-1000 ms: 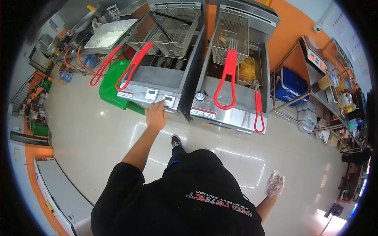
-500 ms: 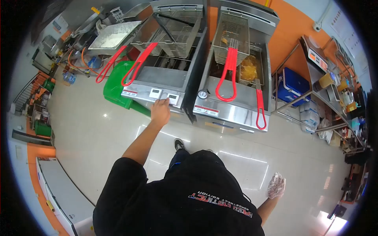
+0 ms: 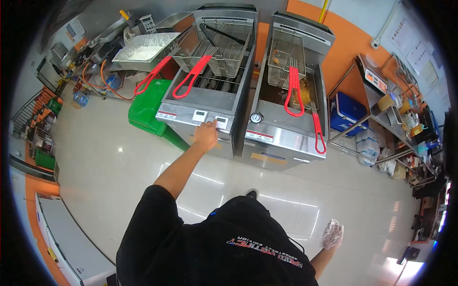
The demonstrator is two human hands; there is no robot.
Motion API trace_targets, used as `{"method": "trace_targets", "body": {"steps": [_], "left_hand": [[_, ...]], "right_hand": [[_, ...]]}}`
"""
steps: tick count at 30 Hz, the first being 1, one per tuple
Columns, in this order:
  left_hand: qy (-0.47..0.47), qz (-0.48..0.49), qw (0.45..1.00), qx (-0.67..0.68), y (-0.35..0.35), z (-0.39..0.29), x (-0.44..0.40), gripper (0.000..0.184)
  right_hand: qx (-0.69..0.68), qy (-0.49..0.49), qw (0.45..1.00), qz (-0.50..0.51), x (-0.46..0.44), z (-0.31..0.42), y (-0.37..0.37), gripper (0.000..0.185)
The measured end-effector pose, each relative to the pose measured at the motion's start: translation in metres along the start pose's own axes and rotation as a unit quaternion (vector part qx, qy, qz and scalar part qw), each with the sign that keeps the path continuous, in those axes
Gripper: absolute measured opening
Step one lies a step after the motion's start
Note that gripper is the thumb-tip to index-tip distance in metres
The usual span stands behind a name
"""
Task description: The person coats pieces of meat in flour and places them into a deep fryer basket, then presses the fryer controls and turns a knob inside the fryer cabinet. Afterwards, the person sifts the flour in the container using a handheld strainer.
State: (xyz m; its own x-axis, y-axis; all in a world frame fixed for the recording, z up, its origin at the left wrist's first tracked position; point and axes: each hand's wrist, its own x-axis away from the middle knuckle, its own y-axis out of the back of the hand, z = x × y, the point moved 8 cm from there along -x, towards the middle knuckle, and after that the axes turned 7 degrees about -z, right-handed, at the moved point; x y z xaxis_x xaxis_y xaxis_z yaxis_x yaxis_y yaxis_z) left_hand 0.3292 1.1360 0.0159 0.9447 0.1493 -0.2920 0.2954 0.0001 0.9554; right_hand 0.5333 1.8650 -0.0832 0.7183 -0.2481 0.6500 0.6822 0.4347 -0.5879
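Observation:
My left hand [image 3: 206, 135] reaches to the front of the left fryer [image 3: 195, 102], its fingertips at the lower left edge of the right-hand white timer [image 3: 221, 122]. A second white timer [image 3: 200, 116] sits just left of it. How the fingers are bent is too small to make out. My right hand [image 3: 332, 234], in a clear, whitish-smeared plastic glove, hangs low over the floor at the right, away from everything; its finger pose is hidden by the glove. On the right fryer [image 3: 286, 126], a red-handled basket [image 3: 285, 59] rests raised, with another lower in the oil.
A green bin [image 3: 150, 108] stands left of the left fryer. Behind it is a tray of white powder [image 3: 144, 51]. At the right, a blue cooler [image 3: 349, 112] sits under a steel table holding a scale [image 3: 376, 80]. A white freezer [image 3: 71, 238] is at lower left.
The view has shifted, so both fryers show from slightly farther back. My left hand stays by the timers, its fingertips still at the right one. My right hand remains low at the right.

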Motion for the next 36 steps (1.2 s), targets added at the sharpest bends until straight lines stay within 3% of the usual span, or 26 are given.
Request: {"method": "trace_targets", "body": {"steps": [2,4,5,7,8,10,14,16,19,22,26,28,32,34,36], "left_hand": [[0.043,-0.004,0.996,0.073,-0.021,0.017,-0.010,0.036],[0.177,-0.108,0.949,0.237,-0.035,0.052,-0.017,0.031],[0.180,-0.104,0.948,0.239,-0.035,0.053,-0.018,0.031],[0.400,0.046,0.790,0.463,-0.065,0.060,-0.005,0.027],[0.401,0.047,0.789,0.464,-0.061,0.057,-0.005,0.027],[0.503,0.144,0.714,0.465,-0.073,0.050,0.010,0.029],[0.530,0.139,0.690,0.473,-0.076,0.052,0.007,0.029],[0.554,0.125,0.639,0.520,-0.087,0.055,0.009,0.027],[0.556,0.138,0.615,0.542,-0.088,0.053,0.010,0.027],[0.577,0.122,0.581,0.561,-0.095,0.052,0.011,0.026],[0.586,0.103,0.568,0.569,-0.080,0.043,0.014,0.028],[0.599,0.101,0.539,0.584,-0.077,0.039,0.015,0.030],[0.598,0.087,0.541,0.585,-0.081,0.034,0.021,0.034],[0.572,0.003,0.490,0.657,-0.081,0.028,0.028,0.035],[0.557,0.001,0.586,0.589,-0.108,0.017,0.049,0.033]], "right_hand": [[0.010,-0.002,1.000,-0.018,0.018,-0.006,0.006,0.038],[-0.006,0.011,0.998,-0.058,0.030,-0.005,0.018,0.035],[-0.001,0.012,0.998,-0.062,0.038,-0.004,0.018,0.035],[0.014,0.034,0.995,-0.091,0.049,-0.003,0.018,0.035],[0.015,0.036,0.995,-0.092,0.053,-0.004,0.022,0.035],[0.017,0.037,0.997,-0.065,0.061,-0.006,0.015,0.034],[-0.008,0.059,0.990,-0.125,0.074,-0.018,0.016,0.034],[-0.006,0.029,0.998,-0.058,0.072,-0.021,0.026,0.034],[-0.038,0.062,0.991,-0.113,0.074,-0.019,0.048,0.034],[-0.026,0.034,0.997,-0.058,0.064,-0.022,0.058,0.035],[-0.011,0.015,0.999,-0.032,0.066,-0.025,0.049,0.035],[-0.038,0.037,0.997,-0.063,0.058,-0.025,0.054,0.034],[-0.035,0.061,0.992,-0.106,0.070,-0.022,0.045,0.033],[-0.033,0.052,0.993,-0.097,0.069,-0.018,0.050,0.033],[-0.026,0.049,0.994,-0.096,0.077,-0.011,0.054,0.033]]}}
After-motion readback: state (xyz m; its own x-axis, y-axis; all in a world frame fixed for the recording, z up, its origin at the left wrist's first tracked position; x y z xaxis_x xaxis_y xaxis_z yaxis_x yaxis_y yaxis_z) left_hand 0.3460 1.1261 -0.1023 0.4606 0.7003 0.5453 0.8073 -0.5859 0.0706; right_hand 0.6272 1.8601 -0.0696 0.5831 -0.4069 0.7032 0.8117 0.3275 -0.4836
